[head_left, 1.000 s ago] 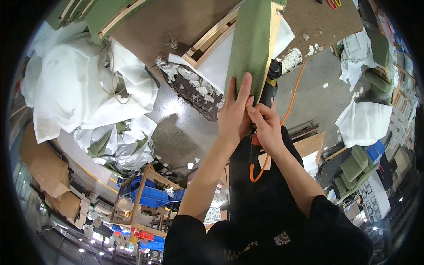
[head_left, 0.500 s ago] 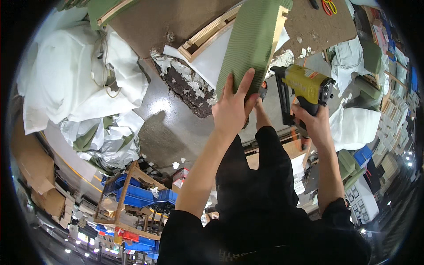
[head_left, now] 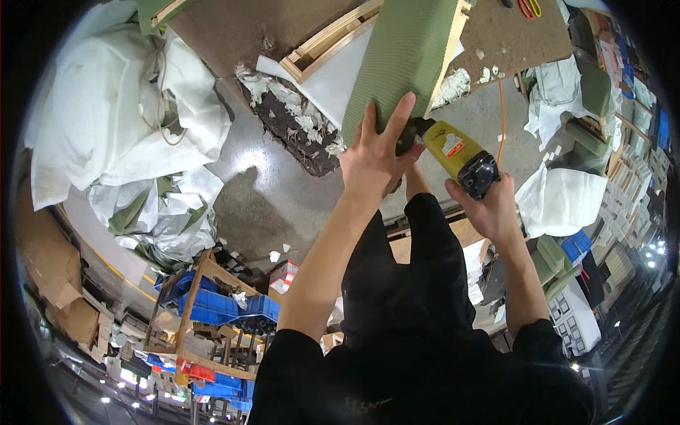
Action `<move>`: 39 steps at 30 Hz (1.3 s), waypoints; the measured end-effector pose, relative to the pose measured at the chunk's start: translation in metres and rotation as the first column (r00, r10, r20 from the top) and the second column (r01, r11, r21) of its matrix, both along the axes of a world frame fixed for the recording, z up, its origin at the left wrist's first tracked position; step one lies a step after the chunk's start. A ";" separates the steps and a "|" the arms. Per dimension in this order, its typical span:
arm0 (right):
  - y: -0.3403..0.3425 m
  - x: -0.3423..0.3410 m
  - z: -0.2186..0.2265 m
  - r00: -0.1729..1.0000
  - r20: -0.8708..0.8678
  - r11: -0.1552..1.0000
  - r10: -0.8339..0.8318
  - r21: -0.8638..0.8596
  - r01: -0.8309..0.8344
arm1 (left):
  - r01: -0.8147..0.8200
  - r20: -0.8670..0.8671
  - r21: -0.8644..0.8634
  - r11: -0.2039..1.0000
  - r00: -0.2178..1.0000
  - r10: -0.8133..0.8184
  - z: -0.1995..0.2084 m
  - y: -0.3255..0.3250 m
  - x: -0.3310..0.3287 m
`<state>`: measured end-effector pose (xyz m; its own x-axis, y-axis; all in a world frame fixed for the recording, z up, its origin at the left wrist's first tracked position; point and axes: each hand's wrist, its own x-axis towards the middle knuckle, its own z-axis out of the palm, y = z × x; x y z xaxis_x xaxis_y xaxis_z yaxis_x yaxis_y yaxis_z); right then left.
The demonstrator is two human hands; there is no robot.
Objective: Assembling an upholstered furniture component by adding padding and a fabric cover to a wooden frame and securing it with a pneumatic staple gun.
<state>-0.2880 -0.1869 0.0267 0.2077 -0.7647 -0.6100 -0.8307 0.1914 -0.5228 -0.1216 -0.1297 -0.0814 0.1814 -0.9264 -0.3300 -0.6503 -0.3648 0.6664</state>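
Note:
A long piece covered in ribbed green fabric (head_left: pixel 404 60) runs away from me across the brown work table, with bare wood along its right edge. My left hand (head_left: pixel 370 157) grips its near end, fingers spread on the fabric and thumb at the right side. In my right hand (head_left: pixel 496 209) is a yellow and black staple gun (head_left: pixel 455 152). Its nose meets the right side of the green piece close to my left thumb; the exact contact point is hidden, and so is most of the gun's handle.
A light wooden frame (head_left: pixel 333 41) and white sheeting (head_left: pixel 312 88) lie left of the green piece on the table (head_left: pixel 234 32). Scissors (head_left: pixel 528 8) rest at the far right. White wrapped bundles (head_left: pixel 106 113) stand left. An orange hose (head_left: pixel 502 120) hangs at right.
My right hand has swung the staple gun left and turned it, bringing its nose to the green piece. My left hand keeps its grip, shifted only slightly.

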 end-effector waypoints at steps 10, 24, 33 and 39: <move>0.035 -0.014 -0.008 0.989 0.027 0.988 0.143 -0.067 -0.141 | -0.008 -0.001 -0.016 1.000 1.000 0.008 -0.002 0.002 0.002; 0.059 0.062 -0.109 0.592 0.537 0.789 -0.601 0.282 0.546 | -0.268 -0.751 0.569 0.777 0.216 0.624 -0.019 0.041 0.014; 0.066 0.059 -0.122 0.863 0.414 0.957 -0.288 0.098 0.273 | -0.316 -0.601 -0.013 0.949 0.761 0.245 -0.018 0.049 0.011; 0.063 0.066 -0.117 0.846 0.432 0.950 -0.311 0.130 0.282 | -0.272 -0.611 -0.097 0.957 0.775 0.159 -0.032 0.057 0.024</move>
